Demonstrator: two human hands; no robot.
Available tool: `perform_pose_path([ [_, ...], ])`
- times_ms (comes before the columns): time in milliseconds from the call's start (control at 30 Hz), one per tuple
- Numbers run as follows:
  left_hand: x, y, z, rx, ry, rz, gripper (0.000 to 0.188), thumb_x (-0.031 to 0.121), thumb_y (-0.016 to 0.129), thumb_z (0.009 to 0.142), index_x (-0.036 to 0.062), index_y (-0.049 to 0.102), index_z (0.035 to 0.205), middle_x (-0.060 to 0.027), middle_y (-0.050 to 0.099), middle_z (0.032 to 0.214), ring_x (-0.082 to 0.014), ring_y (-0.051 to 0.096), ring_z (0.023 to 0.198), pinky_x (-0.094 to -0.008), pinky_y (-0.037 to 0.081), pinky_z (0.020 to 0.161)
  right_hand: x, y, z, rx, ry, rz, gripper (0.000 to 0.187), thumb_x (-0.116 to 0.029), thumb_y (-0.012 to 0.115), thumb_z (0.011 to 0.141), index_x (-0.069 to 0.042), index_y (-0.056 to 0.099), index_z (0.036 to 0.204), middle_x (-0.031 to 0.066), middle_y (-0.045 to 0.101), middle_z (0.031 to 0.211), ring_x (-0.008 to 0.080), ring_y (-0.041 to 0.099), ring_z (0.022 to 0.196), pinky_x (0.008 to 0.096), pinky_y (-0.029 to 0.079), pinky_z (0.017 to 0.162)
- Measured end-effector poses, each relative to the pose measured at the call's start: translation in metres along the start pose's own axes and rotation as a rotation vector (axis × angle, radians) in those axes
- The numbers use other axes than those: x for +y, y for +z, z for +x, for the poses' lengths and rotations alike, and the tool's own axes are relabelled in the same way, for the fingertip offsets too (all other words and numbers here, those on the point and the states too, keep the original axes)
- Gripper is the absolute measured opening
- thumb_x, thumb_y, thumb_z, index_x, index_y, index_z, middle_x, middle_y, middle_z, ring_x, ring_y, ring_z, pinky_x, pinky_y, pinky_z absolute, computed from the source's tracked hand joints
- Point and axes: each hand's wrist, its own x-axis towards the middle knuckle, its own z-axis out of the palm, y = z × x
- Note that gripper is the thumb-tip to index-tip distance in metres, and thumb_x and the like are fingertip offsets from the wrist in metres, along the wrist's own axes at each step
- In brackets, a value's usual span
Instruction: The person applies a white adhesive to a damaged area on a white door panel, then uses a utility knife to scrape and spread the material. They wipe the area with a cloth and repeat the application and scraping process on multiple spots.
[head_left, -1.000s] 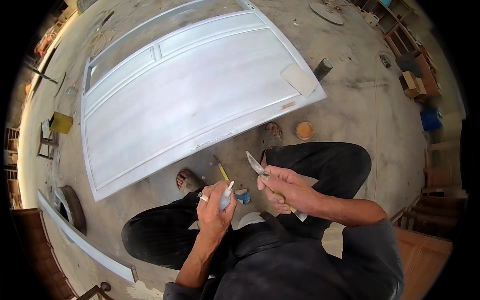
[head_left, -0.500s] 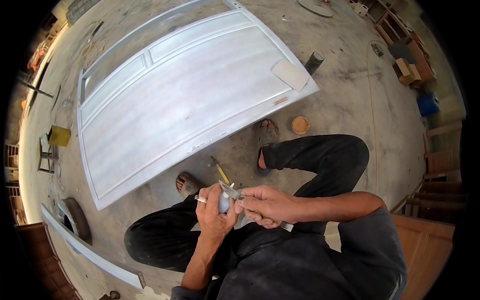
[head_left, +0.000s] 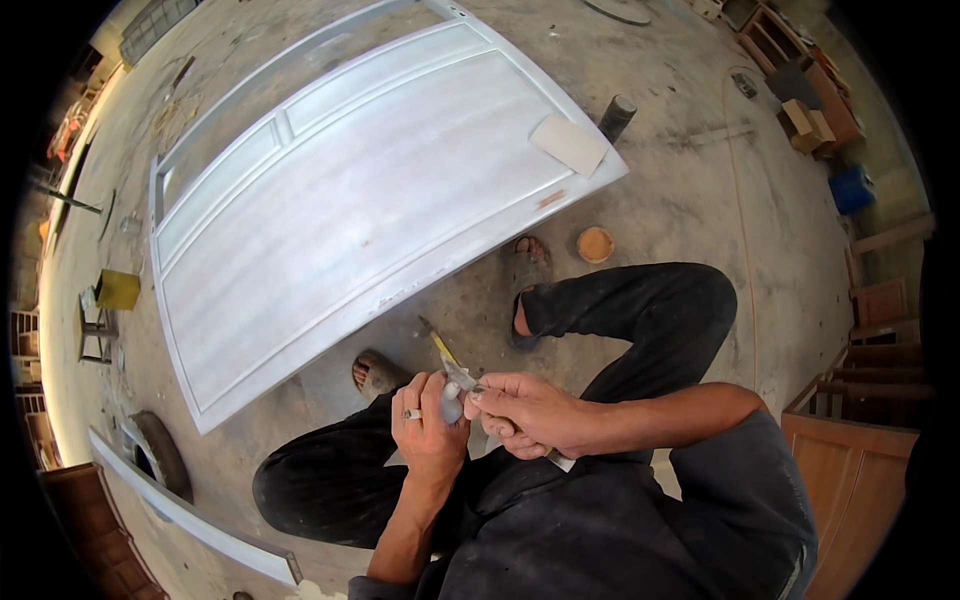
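My left hand (head_left: pixel 430 425) is closed around a small grey scraper (head_left: pixel 452 408) with whitish paste on it. A short white stick resembling a cigarette (head_left: pixel 412 414) sits between its fingers. My right hand (head_left: pixel 530 412) grips a putty knife, whose grey blade (head_left: pixel 460 377) meets the scraper in front of my left fingers. A pale flat end (head_left: pixel 561 461) sticks out below my right palm; whether it belongs to the same tool I cannot tell. Beyond my hands lies a tool with a yellow handle (head_left: pixel 443 348) and a dark tip, partly hidden by them.
A large white-painted panel (head_left: pixel 350 235) lies ahead, bearing a pale rectangular sheet (head_left: pixel 569 145). Beside my foot stands a round tub of orange-tan paste (head_left: pixel 595 245). A dark cylinder (head_left: pixel 618 118) is by the panel's corner. A tyre (head_left: pixel 158 455) and a long white strip (head_left: pixel 190 510) lie left.
The view has shifted slightly. My left fingers have turned, so the white stick now shows more end-on. The blade and scraper remain together between my hands.
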Motion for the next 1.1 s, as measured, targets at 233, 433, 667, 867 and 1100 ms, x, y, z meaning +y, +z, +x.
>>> perform_pose_path([
  [233,0.000,0.007,0.006,0.009,0.027,-0.039,0.044,0.003,0.085,0.075,-0.0022,0.064,0.113,-0.0172,0.064,0.102,-0.0348,0.063,0.085,-0.0423,0.053,0.075,-0.009,-0.009,-0.013,0.105,-0.215,-0.314,0.016,-0.020,0.057,0.106,-0.006,0.056,0.114,-0.0013,0.051,0.074,0.0062,0.047,0.055,0.0258,0.039,0.048],
  [433,-0.002,0.008,0.004,-0.029,-0.004,-0.138,0.045,0.001,0.084,0.074,-0.0003,0.064,0.115,-0.0162,0.065,0.103,-0.0352,0.065,0.088,-0.0432,0.056,0.077,-0.014,-0.031,0.009,0.158,-0.724,-0.825,0.038,-0.011,0.068,0.093,-0.006,0.060,0.130,0.0055,0.060,0.086,0.0167,0.058,0.077,0.0328,0.050,0.074],
  [667,-0.002,0.007,0.001,-0.091,-0.046,-0.300,0.041,-0.001,0.081,0.076,0.0004,0.066,0.114,-0.0166,0.069,0.103,-0.0358,0.069,0.091,-0.0432,0.058,0.078,-0.020,-0.042,0.018,0.093,-0.785,-1.077,0.022,-0.011,0.068,0.094,-0.002,0.072,0.113,0.0137,0.071,0.097,0.0319,0.066,0.086,0.0369,0.053,0.081],
  [867,0.005,0.010,0.004,-0.096,-0.123,-0.373,0.037,-0.001,0.080,0.078,0.0001,0.067,0.113,-0.0174,0.071,0.101,-0.0349,0.070,0.091,-0.0419,0.058,0.079,-0.006,-0.042,0.019,0.215,-0.671,-0.820,0.019,-0.015,0.069,0.097,0.000,0.073,0.108,0.0133,0.076,0.096,0.0194,0.069,0.083,0.0335,0.054,0.078],
  [1100,-0.002,-0.011,0.014,0.052,-0.301,-0.295,0.033,-0.003,0.078,0.082,0.0002,0.068,0.114,-0.0172,0.072,0.102,-0.0337,0.071,0.092,-0.0390,0.058,0.081,0.017,-0.050,0.044,0.377,-0.579,-0.756,0.017,-0.015,0.069,0.097,0.001,0.071,0.101,0.0128,0.075,0.087,0.0185,0.068,0.076,0.0351,0.052,0.070],
])
